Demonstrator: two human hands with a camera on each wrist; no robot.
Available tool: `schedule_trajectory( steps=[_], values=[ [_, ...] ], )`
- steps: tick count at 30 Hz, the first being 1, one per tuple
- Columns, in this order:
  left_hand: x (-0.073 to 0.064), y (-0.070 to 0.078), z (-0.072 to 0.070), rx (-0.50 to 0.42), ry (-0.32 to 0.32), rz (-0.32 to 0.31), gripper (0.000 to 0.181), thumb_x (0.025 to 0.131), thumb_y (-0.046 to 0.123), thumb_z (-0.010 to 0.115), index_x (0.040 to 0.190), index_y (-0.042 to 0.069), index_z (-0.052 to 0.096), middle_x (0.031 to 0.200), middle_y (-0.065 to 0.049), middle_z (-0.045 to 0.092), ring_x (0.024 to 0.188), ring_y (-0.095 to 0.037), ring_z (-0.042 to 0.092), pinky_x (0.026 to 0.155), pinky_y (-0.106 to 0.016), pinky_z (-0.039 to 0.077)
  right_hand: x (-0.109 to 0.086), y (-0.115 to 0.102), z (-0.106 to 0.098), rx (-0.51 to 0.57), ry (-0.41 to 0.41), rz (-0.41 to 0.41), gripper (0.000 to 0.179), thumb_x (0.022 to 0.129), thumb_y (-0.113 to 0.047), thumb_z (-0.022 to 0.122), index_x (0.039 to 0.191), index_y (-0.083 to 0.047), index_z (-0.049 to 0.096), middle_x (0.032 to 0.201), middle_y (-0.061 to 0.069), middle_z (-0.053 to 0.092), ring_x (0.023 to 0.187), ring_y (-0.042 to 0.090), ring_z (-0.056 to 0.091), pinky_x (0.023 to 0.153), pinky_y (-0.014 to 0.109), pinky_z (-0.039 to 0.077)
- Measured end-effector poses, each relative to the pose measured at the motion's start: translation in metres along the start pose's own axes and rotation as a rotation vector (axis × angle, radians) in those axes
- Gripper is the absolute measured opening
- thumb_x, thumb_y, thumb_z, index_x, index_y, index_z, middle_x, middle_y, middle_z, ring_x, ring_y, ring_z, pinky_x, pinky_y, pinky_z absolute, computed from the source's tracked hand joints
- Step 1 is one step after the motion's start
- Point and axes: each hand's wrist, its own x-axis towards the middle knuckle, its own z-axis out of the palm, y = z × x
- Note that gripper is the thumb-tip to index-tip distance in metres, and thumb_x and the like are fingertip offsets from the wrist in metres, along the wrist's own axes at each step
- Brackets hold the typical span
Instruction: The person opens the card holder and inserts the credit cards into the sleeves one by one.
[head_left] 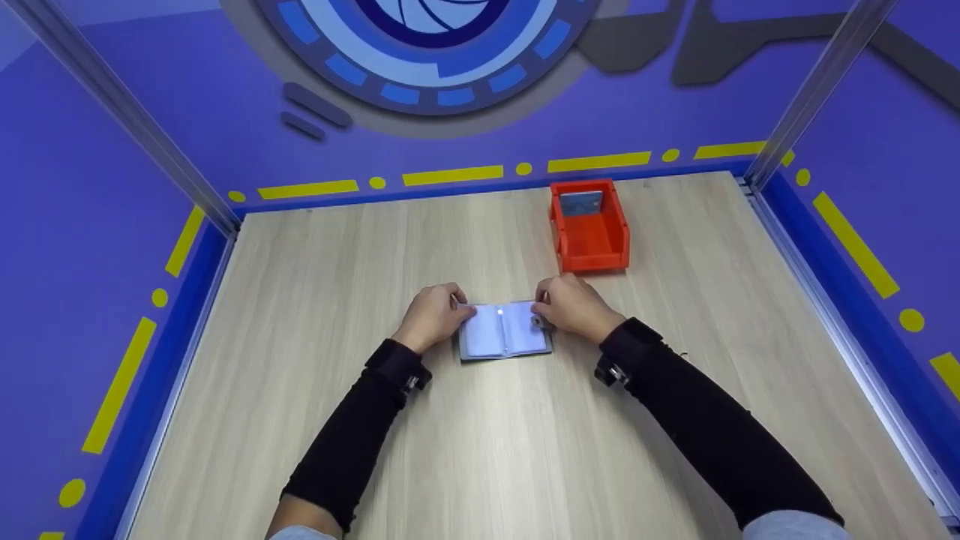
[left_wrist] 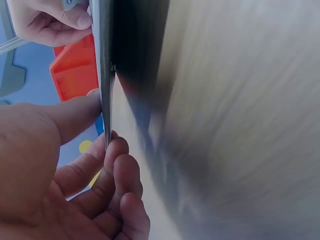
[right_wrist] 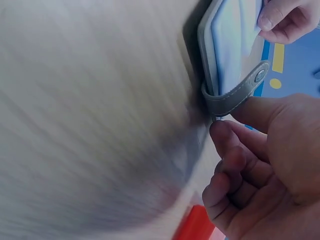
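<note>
A small card holder (head_left: 487,334) lies spread open between both hands, its pale plastic sleeves facing up in the head view. My left hand (head_left: 435,313) pinches its left side between thumb and fingers; the left wrist view shows the thin grey cover (left_wrist: 103,55) edge-on in that pinch. My right hand (head_left: 576,304) pinches the opposite side near the upper corner. In the right wrist view a grey stitched strap (right_wrist: 227,102) with a metal snap (right_wrist: 259,75) curls up over the holder's edge, beside the right thumb. The holder is close over the table, casting a shadow.
A red open-front bin (head_left: 592,261) stands behind the right hand on the wooden table (head_left: 322,285). Inside, a flat greyish rectangular thing (head_left: 581,203) leans at its back. Blue printed panels (head_left: 450,135) with metal corner posts border the table.
</note>
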Motion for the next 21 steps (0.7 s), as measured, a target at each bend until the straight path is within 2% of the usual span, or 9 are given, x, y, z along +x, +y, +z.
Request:
schedule_trajectory(
  steps=[7, 15, 21],
  values=[
    [0.002, -0.0047, 0.0053, 0.001, 0.0, -0.025, 0.018, 0.102, 0.025, 0.079, 0.103, 0.007, 0.079, 0.088, -0.002, 0.071, 0.078, -0.016, 0.062, 0.071, -0.03, 0.046, 0.0045, -0.0016, -0.0006, -0.048, -0.017, -0.054, 0.014, 0.102, -0.019, 0.078, 0.106, -0.006, 0.081, 0.092, 0.008, 0.075, 0.088, 0.026, 0.065, 0.084, 0.041, 0.056],
    [0.0023, -0.0053, 0.0062, -0.012, -0.002, -0.02, 0.017, 0.102, 0.024, 0.079, 0.102, 0.008, 0.078, 0.087, -0.002, 0.069, 0.078, -0.017, 0.061, 0.07, -0.03, 0.045, 0.0077, -0.0074, -0.0037, -0.055, -0.023, -0.042, 0.01, 0.101, -0.017, 0.079, 0.097, -0.008, 0.076, 0.089, 0.007, 0.071, 0.087, 0.025, 0.064, 0.081, 0.038, 0.053],
    [0.0012, -0.0058, 0.0059, -0.016, -0.012, -0.022, 0.018, 0.103, 0.026, 0.078, 0.105, 0.008, 0.078, 0.086, -0.001, 0.067, 0.073, -0.015, 0.059, 0.065, -0.028, 0.044, 0.0079, -0.0089, -0.0025, -0.105, 0.005, -0.106, 0.011, 0.099, -0.015, 0.076, 0.094, -0.006, 0.078, 0.088, 0.008, 0.073, 0.084, 0.025, 0.064, 0.079, 0.04, 0.053]
  ],
)
